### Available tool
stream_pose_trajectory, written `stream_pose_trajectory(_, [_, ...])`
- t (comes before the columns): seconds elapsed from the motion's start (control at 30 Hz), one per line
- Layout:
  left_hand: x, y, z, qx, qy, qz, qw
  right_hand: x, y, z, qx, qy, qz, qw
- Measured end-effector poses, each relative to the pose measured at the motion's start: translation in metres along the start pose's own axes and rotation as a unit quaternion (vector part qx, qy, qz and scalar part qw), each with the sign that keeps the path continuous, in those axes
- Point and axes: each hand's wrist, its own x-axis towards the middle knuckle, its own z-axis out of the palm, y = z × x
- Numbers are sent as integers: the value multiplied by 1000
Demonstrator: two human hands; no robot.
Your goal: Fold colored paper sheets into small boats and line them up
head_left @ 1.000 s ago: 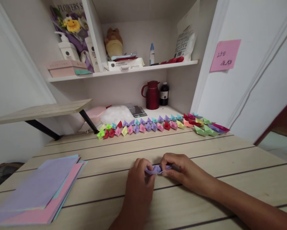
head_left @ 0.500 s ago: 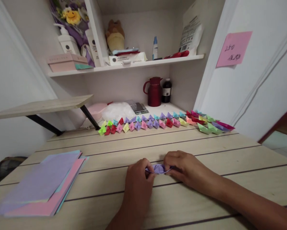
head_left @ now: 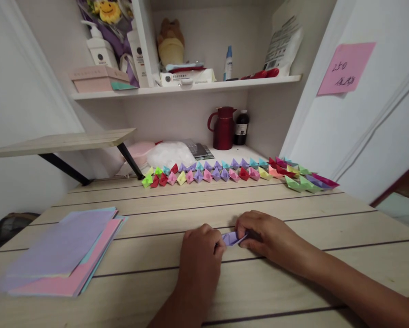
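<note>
A small folded purple paper piece (head_left: 232,238) sits low over the wooden table (head_left: 190,205), pinched from both sides. My left hand (head_left: 201,251) grips its left end with curled fingers. My right hand (head_left: 263,237) pinches its right end, fingers pressed together. Most of the paper is hidden between my fingers. Beyond my hands, a long row of small folded paper boats (head_left: 225,173) in several colours lines the table's far edge.
A stack of purple, pink and blue paper sheets (head_left: 60,253) lies at the left. A raised wooden board (head_left: 60,142) juts out at the back left. A red jug (head_left: 223,127), a dark bottle (head_left: 241,127) and a white bag (head_left: 170,154) stand in the alcove. A pink note (head_left: 345,68) hangs on the right wall.
My hands have closed in on the purple paper, which now looks shorter and more tightly folded. The view has tilted down slightly.
</note>
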Motion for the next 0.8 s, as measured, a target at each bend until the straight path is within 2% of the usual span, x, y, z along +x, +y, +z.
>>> stream_pose_trajectory(0.4, [-4,-2,6,48,13,30,998,0,-5,-7,110,-12,19,994])
stream_pose_trajectory(0.6, [-4,5,7,100,-9,43,994,-1,-2,0,79,11,18,997])
stream_pose_trajectory(0.8, [-4,8,5,101,-14,55,993,1,-12,-3,100,15,4,995])
